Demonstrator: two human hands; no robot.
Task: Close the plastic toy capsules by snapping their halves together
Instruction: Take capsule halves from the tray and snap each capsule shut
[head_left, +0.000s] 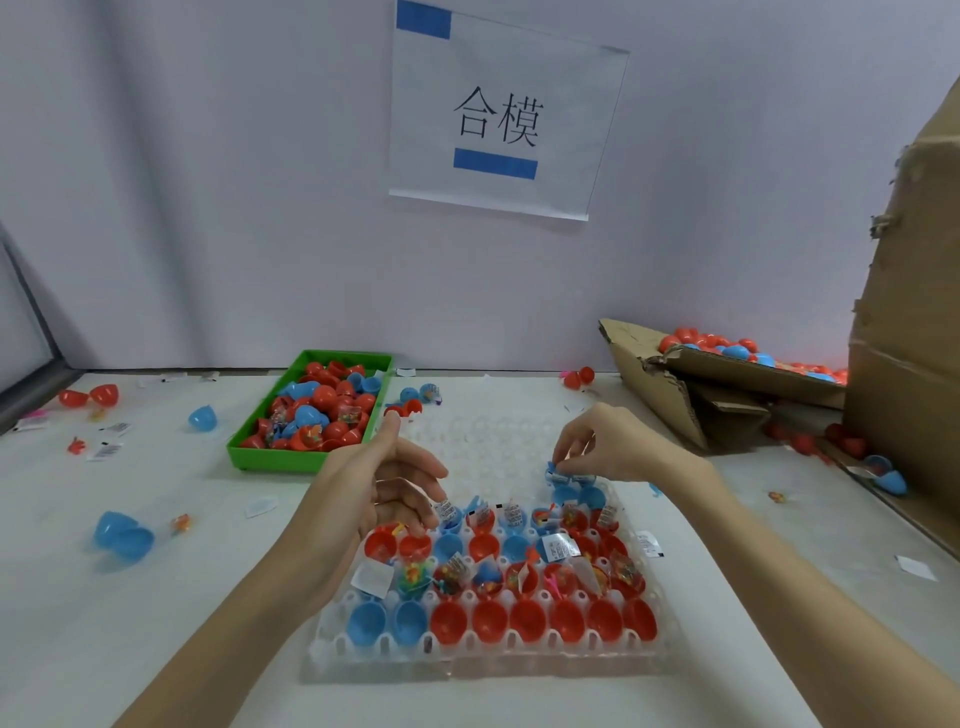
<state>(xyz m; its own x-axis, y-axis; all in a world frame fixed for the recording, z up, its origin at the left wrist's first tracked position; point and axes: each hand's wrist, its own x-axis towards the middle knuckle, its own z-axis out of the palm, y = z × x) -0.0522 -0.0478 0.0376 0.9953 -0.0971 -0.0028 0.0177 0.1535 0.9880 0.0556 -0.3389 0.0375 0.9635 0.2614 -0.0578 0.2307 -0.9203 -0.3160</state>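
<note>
The open capsule halves (491, 621), red and blue, sit in the cups of a clear plastic tray (483, 660) on the white tabletop (156, 597), just before the person; the near row holds bare halves, two blue at the left and red after them, while the rows behind carry halves stuffed with small toys and paper slips (561, 546). The tray's far part is transparent and washed out, so its cups there are hard to make out. The right hand (608, 441) hovers over the tray's far right corner, its grip pinched on a small blue piece (558, 470) with a slip; what exactly that piece is stays unclear, since the fingertips cover most of it. The left hand (384, 488) hangs over the tray's left side with fingers loosely curled and an empty grip, hiding some cups beneath it. Beyond the left hand stands a green bin (260, 449) heaped with red and blue capsules. At the right a torn cardboard box (675, 395) holds more capsules, partly cut off by a tall cardboard flap (909, 338) at the edge. Stray capsules, among them a blue pair (122, 535) at the left, and slips lie scattered across the tabletop. On the wall hangs a paper sign (501, 119) fixed with blue tape.
</note>
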